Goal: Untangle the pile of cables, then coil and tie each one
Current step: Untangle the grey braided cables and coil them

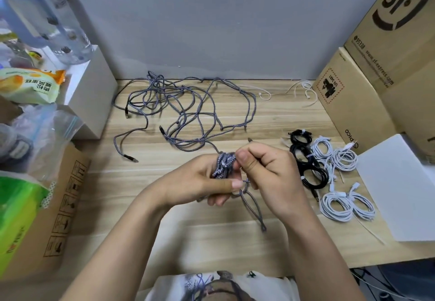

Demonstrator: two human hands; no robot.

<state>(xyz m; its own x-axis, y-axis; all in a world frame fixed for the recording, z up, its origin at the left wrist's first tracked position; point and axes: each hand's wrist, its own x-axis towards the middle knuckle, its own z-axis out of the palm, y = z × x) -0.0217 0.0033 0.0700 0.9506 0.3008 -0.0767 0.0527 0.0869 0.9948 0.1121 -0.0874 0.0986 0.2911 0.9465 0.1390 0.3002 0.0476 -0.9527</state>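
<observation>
We're mid-coil on one grey braided cable (224,163). Our left hand (200,183) is closed around the small bundle of wound loops, held just above the light wooden bench (211,241), near its front-centre. Our right hand (266,171) is pinched shut on the same cable right beside the bundle, thumb touching the top of the loops.

Key relation: the free tail hangs down from between both hands as a long narrow loop (255,209), its long axis running down and to the right, towards us. So the slack sits on the right hand's side; that hand looks best placed to feed the next wrap while the left keeps the coil clamped.

The rest of the grey tangle (188,107) lies spread well behind the hands, one strand leading from it into the bundle. Finished coils sit on the right: black ones (308,159) and white ones (339,183), each tied. Loose white ties (303,91) lie at the back right.

Judgement: well along, grey batch left.
</observation>
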